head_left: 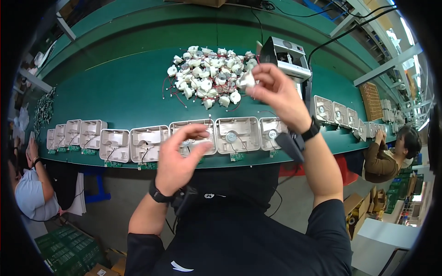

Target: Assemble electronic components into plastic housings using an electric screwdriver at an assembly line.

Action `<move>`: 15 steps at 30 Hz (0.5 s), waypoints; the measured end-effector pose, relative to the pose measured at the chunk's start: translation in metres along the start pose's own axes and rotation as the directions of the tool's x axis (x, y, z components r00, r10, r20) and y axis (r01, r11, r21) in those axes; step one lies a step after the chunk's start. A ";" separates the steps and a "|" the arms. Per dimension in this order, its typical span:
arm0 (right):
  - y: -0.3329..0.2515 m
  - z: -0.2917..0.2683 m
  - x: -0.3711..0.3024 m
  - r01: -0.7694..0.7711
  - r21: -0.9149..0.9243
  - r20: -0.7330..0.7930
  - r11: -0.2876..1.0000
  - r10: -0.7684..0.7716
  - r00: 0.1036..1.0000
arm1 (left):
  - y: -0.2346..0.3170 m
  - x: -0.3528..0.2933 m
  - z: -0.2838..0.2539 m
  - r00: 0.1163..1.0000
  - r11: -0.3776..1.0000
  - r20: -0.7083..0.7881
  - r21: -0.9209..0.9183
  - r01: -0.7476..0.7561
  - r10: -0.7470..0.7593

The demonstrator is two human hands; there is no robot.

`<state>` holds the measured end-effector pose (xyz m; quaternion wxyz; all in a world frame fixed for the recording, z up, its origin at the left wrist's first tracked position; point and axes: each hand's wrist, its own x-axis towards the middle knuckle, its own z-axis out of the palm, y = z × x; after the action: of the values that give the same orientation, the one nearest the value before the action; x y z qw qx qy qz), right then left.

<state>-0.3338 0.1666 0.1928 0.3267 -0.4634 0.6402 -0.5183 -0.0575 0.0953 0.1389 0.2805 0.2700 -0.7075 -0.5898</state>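
Several pale open-topped housings (248, 139) cross mid-frame, some holding round metallic discs (231, 137) and wires (146, 147); the left hand (177, 162), fingers apart, overlaps one. Farther, right of centre, the right hand (282, 93) pinches one white component (247, 80) beside the upper-centre heap of wired components (206, 76).

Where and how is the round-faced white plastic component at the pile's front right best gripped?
Likely by pinching opposite sides of the rim of the round-faced white plastic component, from above on the person's side: its rounded face turns that way, green tabletop lies before it, and the pile crowds behind.
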 end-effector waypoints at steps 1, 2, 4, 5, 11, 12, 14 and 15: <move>-0.004 0.012 -0.012 -0.047 0.104 0.057 0.993 0.041 0.998 | 0.004 -0.001 0.010 0.996 0.986 0.077 -0.155 0.053 -0.042; -0.007 0.022 -0.023 -0.100 0.204 0.120 0.974 0.077 0.990 | 0.007 0.001 0.016 0.997 0.986 0.066 -0.158 0.050 -0.040; -0.012 0.037 -0.043 -0.211 0.295 0.234 0.932 0.144 0.962 | 0.013 0.004 0.028 0.993 0.990 -0.015 -0.078 -0.120 0.119; -0.012 0.040 -0.049 -0.324 0.369 0.338 0.871 0.199 0.920 | 0.015 0.004 0.030 0.980 0.980 -0.046 -0.028 -0.196 0.195; 0.010 0.061 -0.075 -0.509 0.348 0.540 0.788 0.275 0.795 | 0.009 -0.015 0.010 0.939 0.931 0.122 0.145 -0.336 0.320; 0.014 0.065 -0.077 -0.528 0.368 0.557 0.765 0.274 0.784 | 0.002 -0.020 0.008 0.937 0.935 0.138 0.113 -0.337 0.322; 0.018 0.073 -0.081 -0.551 0.393 0.583 0.736 0.264 0.768 | -0.006 -0.028 0.004 0.937 0.940 0.153 0.095 -0.329 0.313; 0.019 0.077 -0.084 -0.575 0.418 0.602 0.703 0.260 0.755 | -0.008 -0.033 0.003 0.935 0.931 0.129 0.118 -0.345 0.331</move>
<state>-0.2396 0.2181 0.1500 0.7184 -0.2942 0.4337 -0.4575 -0.0365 0.1197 0.1275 0.3200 0.1308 -0.7967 -0.4957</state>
